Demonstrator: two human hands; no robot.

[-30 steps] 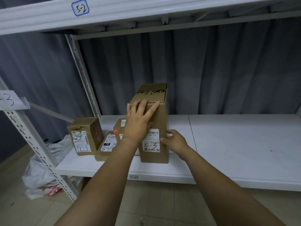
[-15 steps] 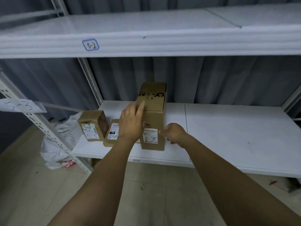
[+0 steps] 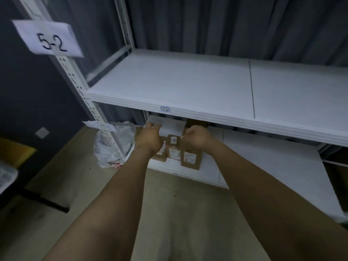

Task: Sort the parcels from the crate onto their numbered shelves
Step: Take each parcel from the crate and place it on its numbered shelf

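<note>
Item, far left: yellow object (image 3: 17,151) at floor level, kind not made out; above it a paper tag (image 3: 48,39) marked "5-2", fixed to the perforated upright (image 3: 79,87) of the rack; lower on the same upright a second, smaller tag (image 3: 102,126), too blurred to read; at its foot a white plastic bag (image 3: 113,146) on the floor.

Item, centre: upper shelf (image 3: 188,81), white, with a small label (image 3: 165,109) on its front edge; below it the lower shelf (image 3: 263,162), which bore three parcels in a row near its left front corner; small parcel (image 3: 160,157), half hidden by the left hand (image 3: 149,137); middle parcel (image 3: 174,147) just beside it; tall parcel (image 3: 191,157) to the right, upright, its handwritten mark beginning "5-", the rest unreadable.

Item, hands: left hand in front of the small parcel, fingers loose and spread, nothing in it; right hand (image 3: 197,136) over the upper part of the tall parcel, knuckles toward the camera, fingers tucked out of sight; whether it gripped or touched the parcel could not be told.

Judgement: setting-down on the lower shelf looked finished or very nearly so; next move would call for letting go fully, turning to the crate (not in view), and reading the next parcel's number against the shelf tags.
</note>
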